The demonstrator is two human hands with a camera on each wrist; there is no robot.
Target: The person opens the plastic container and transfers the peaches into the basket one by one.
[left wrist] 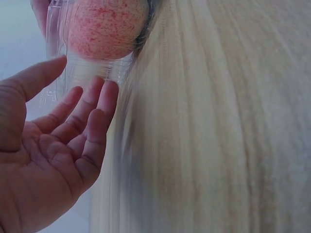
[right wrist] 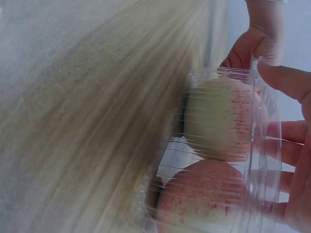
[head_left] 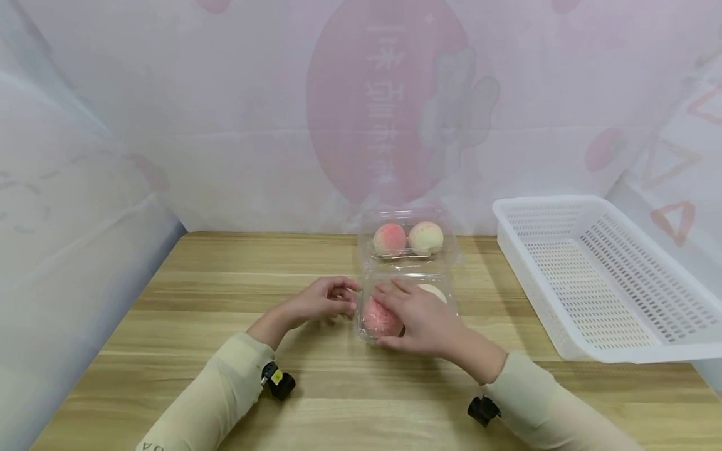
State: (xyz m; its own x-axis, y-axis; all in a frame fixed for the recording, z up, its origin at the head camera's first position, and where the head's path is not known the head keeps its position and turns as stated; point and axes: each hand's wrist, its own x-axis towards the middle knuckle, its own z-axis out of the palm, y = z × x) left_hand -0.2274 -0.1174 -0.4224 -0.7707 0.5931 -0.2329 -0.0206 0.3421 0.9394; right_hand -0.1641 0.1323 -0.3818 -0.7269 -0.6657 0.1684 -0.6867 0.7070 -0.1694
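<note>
A clear plastic box (right wrist: 265, 145) sits on the table with two pink-and-cream peaches in it, one pink peach (head_left: 381, 318) at the left. My right hand (head_left: 425, 319) lies over this box from the right, fingers spread across its top. In the right wrist view the peaches (right wrist: 218, 119) show through the ribbed wall. My left hand (head_left: 324, 299) is at the box's left side, fingers loosely bent with nothing in them, fingertips close to the wall. Right behind is more clear plastic packaging (head_left: 363, 241) with two peaches (head_left: 425, 238) side by side.
A white perforated plastic basket (head_left: 564, 341) stands at the right of the wooden table (head_left: 225, 269). Printed pale cloth (head_left: 237, 125) hangs behind and along the sides. Each wrist carries a small black camera (head_left: 278, 382).
</note>
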